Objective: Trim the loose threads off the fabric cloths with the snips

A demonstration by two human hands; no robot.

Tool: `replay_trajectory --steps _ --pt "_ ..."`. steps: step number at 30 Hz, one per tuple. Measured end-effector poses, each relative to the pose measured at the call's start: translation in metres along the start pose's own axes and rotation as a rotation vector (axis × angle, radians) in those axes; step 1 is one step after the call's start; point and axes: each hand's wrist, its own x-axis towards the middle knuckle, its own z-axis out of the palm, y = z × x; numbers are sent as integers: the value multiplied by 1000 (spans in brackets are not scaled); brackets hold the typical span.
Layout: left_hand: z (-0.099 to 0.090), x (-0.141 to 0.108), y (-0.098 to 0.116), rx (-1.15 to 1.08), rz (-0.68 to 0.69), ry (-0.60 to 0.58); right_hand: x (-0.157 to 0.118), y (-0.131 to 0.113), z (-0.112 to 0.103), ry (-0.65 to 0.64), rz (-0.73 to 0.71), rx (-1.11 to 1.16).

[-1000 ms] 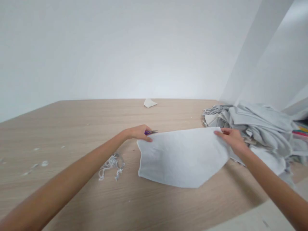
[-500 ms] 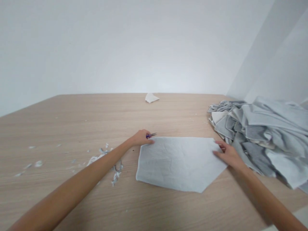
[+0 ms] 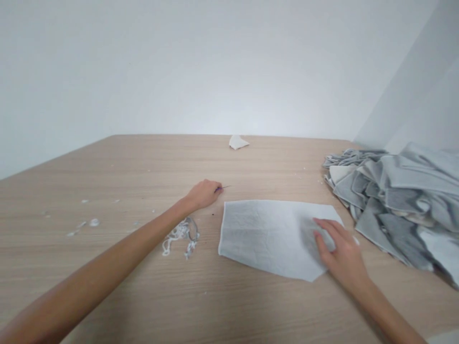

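Note:
A pale grey-white piece of fabric (image 3: pixel 265 239) lies flat on the wooden table (image 3: pixel 161 306), its right end cut at a slant. Beyond its upper left corner, my left hand (image 3: pixel 205 193) is closed around small purple-handled scissors (image 3: pixel 218 189), with the thin blades pointing right. My right hand (image 3: pixel 340 248) hovers over the fabric's right end, thumb and fingers apart, casting a shadow on the cloth. Nothing shows between those fingers.
A large heap of grey and white fabric pieces (image 3: pixel 390 191) fills the table's right side. Left of the flat piece lies a tangle of trimmed threads (image 3: pixel 181 231); small white scraps (image 3: pixel 94 222) are scattered farther left. A folded cream scrap (image 3: pixel 237 142) rests near the back wall (image 3: pixel 229 67).
My left hand has let go of the fabric's upper left corner and moved away, still with the scissors. My right hand has released the right edge and moved over the cloth.

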Motion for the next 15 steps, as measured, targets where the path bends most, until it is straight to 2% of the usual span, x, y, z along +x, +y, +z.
replay_trajectory --steps 4,7,10,15 --pt "-21 -27 3 -35 -7 118 -1 -86 38 -134 -196 186" --pt "-31 -59 13 -107 33 167 6 -132 66 -346 -247 230" --pt "-36 -98 26 -205 92 152 16 -152 90 -491 -218 286" --pt "-29 -149 39 -375 150 67 22 -148 112 -483 -105 406"
